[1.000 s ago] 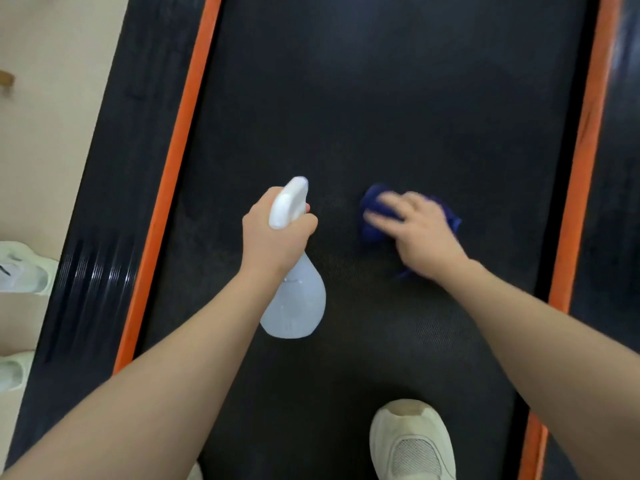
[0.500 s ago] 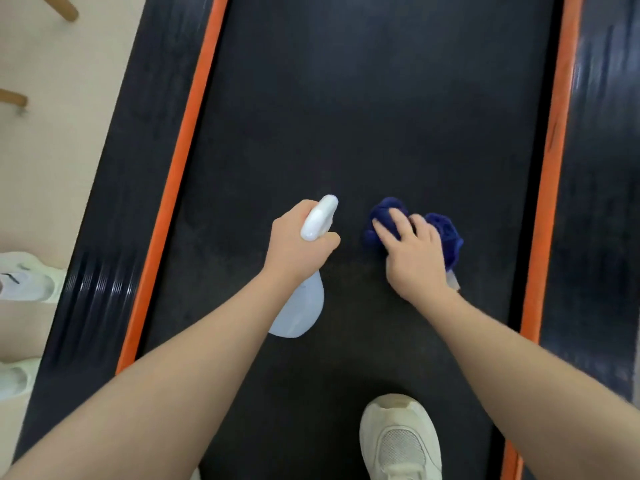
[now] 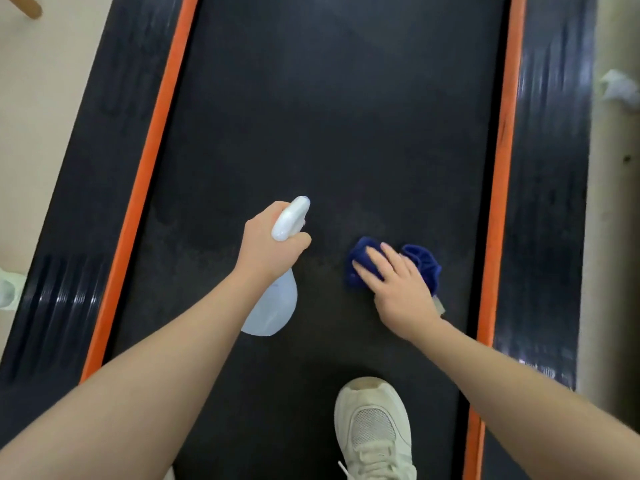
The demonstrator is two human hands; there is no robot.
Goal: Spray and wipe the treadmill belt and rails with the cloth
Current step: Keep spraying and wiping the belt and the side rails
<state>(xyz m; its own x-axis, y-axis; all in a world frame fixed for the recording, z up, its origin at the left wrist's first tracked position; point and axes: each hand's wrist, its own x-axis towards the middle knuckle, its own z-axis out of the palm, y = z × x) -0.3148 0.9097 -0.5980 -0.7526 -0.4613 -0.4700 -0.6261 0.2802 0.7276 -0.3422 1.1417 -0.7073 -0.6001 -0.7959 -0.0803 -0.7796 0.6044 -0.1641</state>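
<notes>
I hold the spray bottle (image 3: 273,303) in my left hand (image 3: 268,242), fingers curled round its neck below the white trigger head (image 3: 290,218). The nozzle points toward the far end of the treadmill belt (image 3: 329,116). The translucent bottle body hangs beneath my wrist, and my forearm covers part of it; the fingers on the trigger side are hidden, so I cannot tell whether the trigger is pressed.

My right hand (image 3: 398,289) lies flat on the dark blue cloth (image 3: 424,263), fingers straight and spread, pressing it onto the belt. The cloth is bunched, lies right of the belt's centre line and nearer the right orange strip (image 3: 500,202) than the left orange strip (image 3: 145,202). My hand covers its middle; only folds beyond the fingertips and at the right side show. A small pale tag (image 3: 439,304) sticks out beside my wrist; any print on it is unreadable.

A faint, dull patch shows on the belt around both hands; its outline is hard to trace.

The left side rail (image 3: 86,202) and right side rail (image 3: 550,202) are dark and ribbed, smeared by glare. My white sneaker (image 3: 374,431) stands on the near end of the belt, cut off by the lower frame edge. On the floor past the right side rail lies a crumpled white object (image 3: 620,90), partly out of frame.
</notes>
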